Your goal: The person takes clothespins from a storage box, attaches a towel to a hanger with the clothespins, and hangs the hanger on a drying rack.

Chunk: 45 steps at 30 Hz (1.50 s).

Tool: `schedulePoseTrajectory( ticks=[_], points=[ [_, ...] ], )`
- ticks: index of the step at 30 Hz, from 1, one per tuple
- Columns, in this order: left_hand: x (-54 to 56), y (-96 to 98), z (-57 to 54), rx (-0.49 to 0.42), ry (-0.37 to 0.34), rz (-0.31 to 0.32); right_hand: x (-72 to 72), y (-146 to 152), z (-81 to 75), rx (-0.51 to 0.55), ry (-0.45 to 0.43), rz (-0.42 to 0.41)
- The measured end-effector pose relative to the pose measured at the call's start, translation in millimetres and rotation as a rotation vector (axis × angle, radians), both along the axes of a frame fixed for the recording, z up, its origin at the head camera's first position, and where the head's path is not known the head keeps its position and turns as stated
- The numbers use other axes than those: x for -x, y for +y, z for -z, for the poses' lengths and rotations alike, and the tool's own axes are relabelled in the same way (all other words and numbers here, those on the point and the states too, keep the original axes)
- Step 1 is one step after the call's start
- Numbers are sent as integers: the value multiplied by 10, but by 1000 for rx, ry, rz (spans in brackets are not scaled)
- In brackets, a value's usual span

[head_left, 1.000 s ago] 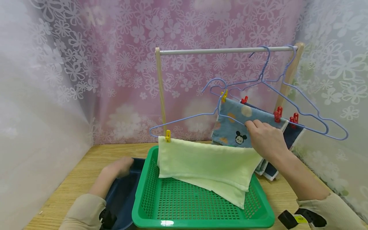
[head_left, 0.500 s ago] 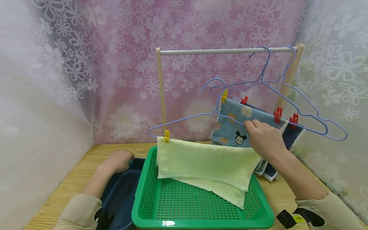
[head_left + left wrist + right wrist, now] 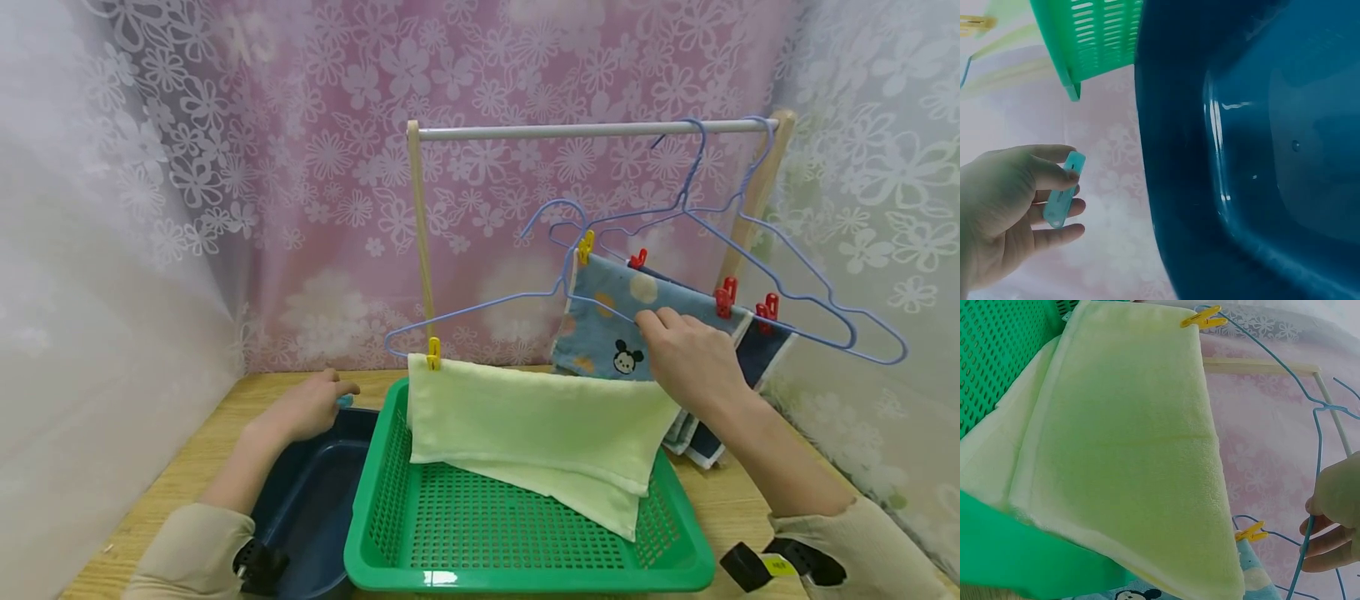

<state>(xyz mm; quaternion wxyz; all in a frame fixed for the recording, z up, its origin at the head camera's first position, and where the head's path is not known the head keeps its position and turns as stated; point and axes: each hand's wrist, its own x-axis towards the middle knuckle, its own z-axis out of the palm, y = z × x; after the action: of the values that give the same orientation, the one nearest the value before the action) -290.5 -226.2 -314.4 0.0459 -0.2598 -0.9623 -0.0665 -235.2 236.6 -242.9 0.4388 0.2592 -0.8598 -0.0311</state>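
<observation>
My left hand [image 3: 303,406] is above the far end of a dark blue basin [image 3: 318,508]. In the left wrist view it pinches a light blue clothes peg [image 3: 1065,189] between thumb and fingers. My right hand [image 3: 693,358] grips the wire of a blue clothes hanger [image 3: 487,307]; the right wrist view shows fingers round that wire. A pale yellow towel [image 3: 525,417] hangs from this hanger, fastened at its left end by a yellow clothes peg [image 3: 434,354]. The towel's right end is by my right hand, partly hidden. Its lower part hangs inside a green basket [image 3: 525,581].
Behind stands a rack with a grey rail [image 3: 540,133] and wooden posts. Two more hangers hang on its right side, carrying a blue patterned cloth [image 3: 611,321] and a navy cloth [image 3: 759,354], held by a yellow peg [image 3: 587,247] and red pegs [image 3: 726,298]. Curtains surround the table.
My left hand has risen out of the basin, moving up and slightly left, and the light blue clothes peg in it has come into view. My right hand and the hanger have barely moved.
</observation>
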Motion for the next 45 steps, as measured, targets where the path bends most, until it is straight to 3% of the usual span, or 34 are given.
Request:
schedulePoseTrajectory(
  ticks=[6, 13, 21, 40, 45],
  points=[
    [-42, 55, -102, -5, 14, 27, 3, -1, -11, 6, 5, -5],
    [-71, 76, -129, -38, 52, 87, -10, -6, -14, 2, -13, 0],
    [-102, 130, -150, -39, 86, 74, -24, -7, -16, 3, -28, 9],
    [-222, 112, -222, -67, 254, 161, -19, -3, -3, 4, -33, 12],
    [-276, 152, -285, -78, 293, 176, -21, -9, -3, 7, -29, 6]
  ],
)
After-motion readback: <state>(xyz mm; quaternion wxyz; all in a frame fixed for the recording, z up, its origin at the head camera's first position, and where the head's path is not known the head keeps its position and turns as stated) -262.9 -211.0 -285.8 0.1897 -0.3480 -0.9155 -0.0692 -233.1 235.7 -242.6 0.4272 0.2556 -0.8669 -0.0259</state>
